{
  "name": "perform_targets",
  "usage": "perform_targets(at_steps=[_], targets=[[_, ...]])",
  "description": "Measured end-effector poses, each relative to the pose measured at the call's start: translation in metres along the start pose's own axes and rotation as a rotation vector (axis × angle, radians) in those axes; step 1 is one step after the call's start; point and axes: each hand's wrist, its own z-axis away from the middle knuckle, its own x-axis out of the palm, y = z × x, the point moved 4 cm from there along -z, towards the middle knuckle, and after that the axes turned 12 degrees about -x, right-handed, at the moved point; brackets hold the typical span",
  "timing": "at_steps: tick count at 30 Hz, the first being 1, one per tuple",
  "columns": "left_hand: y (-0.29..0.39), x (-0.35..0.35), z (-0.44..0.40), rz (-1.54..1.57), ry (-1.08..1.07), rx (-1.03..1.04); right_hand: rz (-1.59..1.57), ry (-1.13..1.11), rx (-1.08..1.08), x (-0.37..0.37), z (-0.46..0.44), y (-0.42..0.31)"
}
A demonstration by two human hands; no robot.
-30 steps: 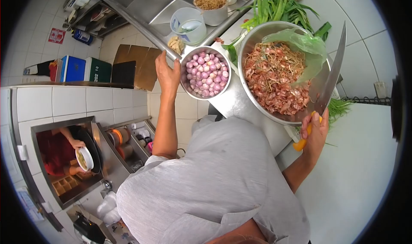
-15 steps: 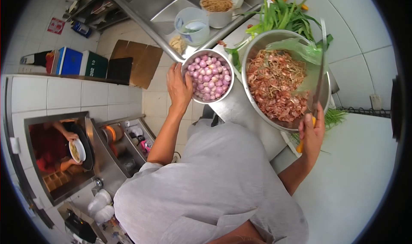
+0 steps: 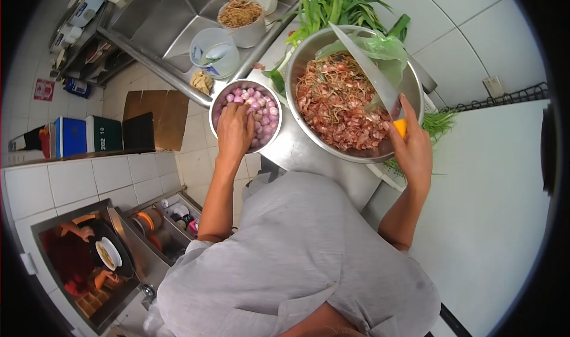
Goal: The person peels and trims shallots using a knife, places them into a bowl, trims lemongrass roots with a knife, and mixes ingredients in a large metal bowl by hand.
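My left hand [image 3: 235,130] reaches into a steel pot [image 3: 216,136] of peeled purple shallots [image 3: 266,114]; its fingertips lie among them, and whether they grip one is hidden. In my right hand [image 3: 414,150] is a large knife [image 3: 367,67] with a yellow handle, its blade slanting up and left over a big steel bowl [image 3: 295,123]. Reddish shallot skins and roots [image 3: 341,102] fill much of that bowl, and a green plastic bag [image 3: 389,55] lies at its far right side.
Leafy greens [image 3: 338,9] lie behind the bowl. The steel sink [image 3: 160,25] at the upper left holds a clear plastic tub [image 3: 214,51] and a container of roots [image 3: 242,16]. Through an opening at the lower left, another person's hands are near a white bowl [image 3: 108,253].
My left hand has moved from the pot's rim into the shallots. The knife has swung from upright to slanting left over the big bowl. The whole view has shifted.
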Motion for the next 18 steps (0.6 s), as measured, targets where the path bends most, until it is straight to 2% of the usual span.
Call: perform_targets(at_steps=[1,3,6,9,11,13,15,16,18], targets=[[0.018,-0.003,-0.003,0.008,-0.011,0.007,0.063,-0.047,0.021,-0.001,0.0,0.001],[0.062,-0.012,-0.009,0.26,0.056,0.204,0.04,-0.013,0.037,-0.002,-0.001,0.005],[0.124,0.014,-0.024,0.385,-0.175,0.404,-0.026,0.056,0.03,-0.001,-0.002,0.009],[0.179,0.062,-0.038,0.226,-0.416,0.591,-0.084,0.087,0.03,-0.002,0.003,0.007],[0.204,0.084,-0.035,0.211,-0.399,0.661,-0.099,0.107,0.036,-0.004,0.004,0.008],[0.211,0.099,-0.023,0.206,-0.411,0.724,-0.248,0.192,-0.005,-0.007,0.015,0.012],[0.214,0.111,-0.016,0.076,-0.449,0.88,-0.295,0.226,0.043,-0.01,0.025,0.021],[0.215,0.111,-0.022,0.076,-0.456,0.9,-0.341,0.248,0.079,-0.012,0.031,0.026],[0.212,0.116,-0.052,0.083,-0.709,0.802,-0.405,0.289,0.11,-0.016,0.043,0.035]])
